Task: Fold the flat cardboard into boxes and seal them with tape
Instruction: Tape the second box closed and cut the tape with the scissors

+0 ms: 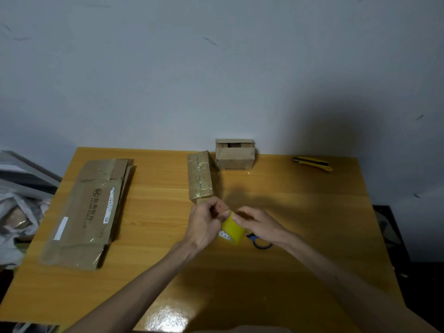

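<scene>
A yellow tape roll (pixel 231 230) is held above the middle of the wooden table (pixel 300 207). My left hand (pixel 207 224) grips its left side with the fingers curled at its top edge. My right hand (pixel 257 222) holds its right side, fingertips on the top of the roll. Just beyond my hands stands a long folded box (pixel 200 177) covered in shiny tape. A smaller folded box (pixel 235 154) sits behind it against the wall. A stack of flat cardboard (pixel 91 212) lies on the table's left side.
Blue-handled scissors (pixel 260 242) lie on the table under my right wrist, partly hidden. A yellow utility knife (pixel 312 163) rests at the back right. Plastic bags and clutter (pixel 16 217) sit off the table's left edge. A wall rises right behind the table.
</scene>
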